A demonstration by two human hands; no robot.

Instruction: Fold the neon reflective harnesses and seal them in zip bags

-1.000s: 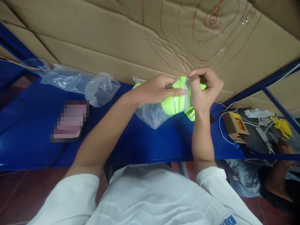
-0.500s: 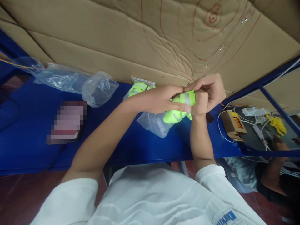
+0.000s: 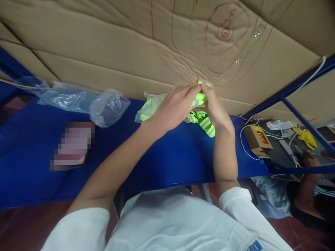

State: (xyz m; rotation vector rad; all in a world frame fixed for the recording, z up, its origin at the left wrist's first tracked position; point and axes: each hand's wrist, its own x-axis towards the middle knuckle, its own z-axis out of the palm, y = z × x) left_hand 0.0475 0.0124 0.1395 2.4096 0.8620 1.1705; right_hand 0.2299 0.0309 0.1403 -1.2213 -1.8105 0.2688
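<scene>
Right of the bag, we hold the bundle between left hand and right hand, each grip narrow on it. Strap, also right of the bag, slants long-axis toward us and away from it, nearer our right hand.

Clock positions about the middle of the flat blue table: tan cardboard wall, 12, behind the table; clear plastic zip bag, 11; crumpled transparent plastic bag, 10; pixelated pink rectangular slab, 9; fluorescent-green striped fabric strap, 2; open brown cardboard box, 3.
</scene>
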